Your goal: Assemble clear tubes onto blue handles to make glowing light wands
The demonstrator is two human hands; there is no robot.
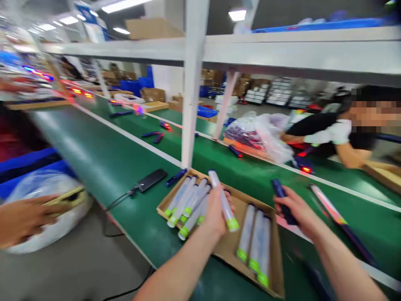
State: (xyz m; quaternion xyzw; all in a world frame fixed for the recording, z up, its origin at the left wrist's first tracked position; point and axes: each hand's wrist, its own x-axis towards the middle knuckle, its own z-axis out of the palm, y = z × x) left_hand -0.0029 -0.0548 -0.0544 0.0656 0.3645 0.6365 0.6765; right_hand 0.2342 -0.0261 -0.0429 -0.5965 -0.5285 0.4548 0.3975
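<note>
Left hand [217, 211]: I have it clamped on a green-ended tube [228, 209] — over the cardboard tray [230, 244].
Right hand [296, 205]: wrapped round a dark blue stick [278, 191], just right of the tray.
Other tubes [257, 240]: two groups inside the tray.
Black device [153, 179]: on the surface [147, 225], left of the tray.

One head-worn view, facing forward and down, close above left hand [215, 213], right hand [298, 205] and bench [103, 161]

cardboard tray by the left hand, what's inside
Green-ended tubes: a cluster at left, three at right. The left hand and its held tube cover part of the middle; what's beneath is hidden.
</note>
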